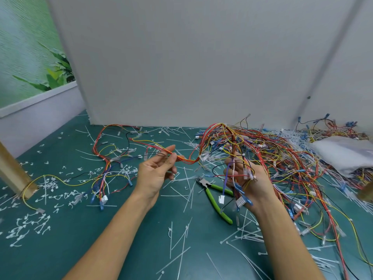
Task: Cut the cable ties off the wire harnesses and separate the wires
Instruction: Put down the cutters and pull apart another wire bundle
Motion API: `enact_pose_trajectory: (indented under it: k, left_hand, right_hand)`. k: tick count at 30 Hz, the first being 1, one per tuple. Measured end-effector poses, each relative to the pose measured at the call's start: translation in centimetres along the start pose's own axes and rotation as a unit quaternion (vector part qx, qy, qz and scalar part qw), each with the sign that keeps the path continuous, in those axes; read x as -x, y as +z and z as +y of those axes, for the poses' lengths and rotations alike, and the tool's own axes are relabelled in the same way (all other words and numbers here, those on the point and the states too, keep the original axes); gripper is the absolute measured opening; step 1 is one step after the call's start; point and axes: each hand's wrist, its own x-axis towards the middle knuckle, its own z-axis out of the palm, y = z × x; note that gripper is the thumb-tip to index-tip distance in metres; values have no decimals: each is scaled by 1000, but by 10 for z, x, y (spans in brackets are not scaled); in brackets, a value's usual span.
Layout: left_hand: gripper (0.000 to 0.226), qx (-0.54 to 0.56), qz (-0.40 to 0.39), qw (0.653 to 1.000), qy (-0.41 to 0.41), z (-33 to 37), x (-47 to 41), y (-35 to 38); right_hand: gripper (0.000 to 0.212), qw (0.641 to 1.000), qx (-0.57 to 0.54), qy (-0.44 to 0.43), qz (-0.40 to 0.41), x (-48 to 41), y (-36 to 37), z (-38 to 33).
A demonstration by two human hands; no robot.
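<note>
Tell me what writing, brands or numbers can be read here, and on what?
No text can be read in this view.
On the cutters: no brand shows on the green handles.
On the connectors: any marks are too small and blurred.
On the wires in the left hand and right hand: no print legible.
On the panel and bag: nothing seen.

I see cutters [214, 200] on mat [90, 229]; wire heap [292, 158] right of them, loose harness [104, 159] left, partition [181, 67] behind.
</note>
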Motion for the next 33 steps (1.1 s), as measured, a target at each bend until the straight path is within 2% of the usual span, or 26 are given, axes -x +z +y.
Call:
enact_pose_trajectory:
  k: [6,10,14,22,26,33]
  left_hand:
    - [20,25,30,999,20,-1,-4,-2]
    - [15,70,66,993,62,3,-8,-3]
    - [17,112,106,985,79,9,-9,-7]
    - [21,137,133,976,106,13,-10,-9]
    - [23,129,128,977,113,14,-9,-8]
    - [31,107,104,981,127,12,-7,-7]
  right_hand:
    - [26,991,92,-59,-83,3,0,5]
    - [24,983,149,-102,-21,1,-3,7]
    - [20,984,117,-135,25,-3,-5,4]
    - [21,981,75,-109,141,-10,-10,3]
    - [23,982,52,-108,147,-10,-10,3]
    - [30,986,69,-114,101,-5,-9,4]
